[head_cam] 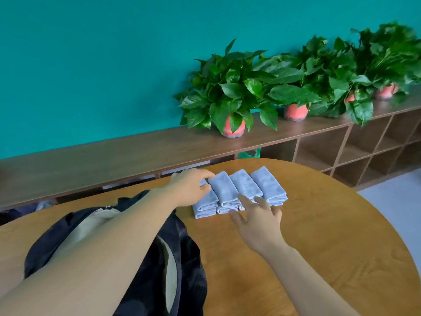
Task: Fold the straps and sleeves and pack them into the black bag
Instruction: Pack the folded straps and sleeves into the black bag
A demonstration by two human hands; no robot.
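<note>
Several folded light-blue sleeves [241, 190] lie side by side in a row on the round wooden table [330, 236]. My left hand [189, 188] rests on the far left end of the row, thumb and fingers curled over the leftmost folded piece [205, 205]. My right hand [257, 220] reaches in from the near side with fingers spread and straight, fingertips touching the front edge of the middle pieces. The black bag [182, 258] lies open at the near left, its beige lining showing, partly hidden under my left forearm.
A long wooden shelf unit [136, 151] runs along the teal wall behind the table, with several potted plants [230, 96] in red pots on top and open cubbies at the right. Grey floor shows at the far right.
</note>
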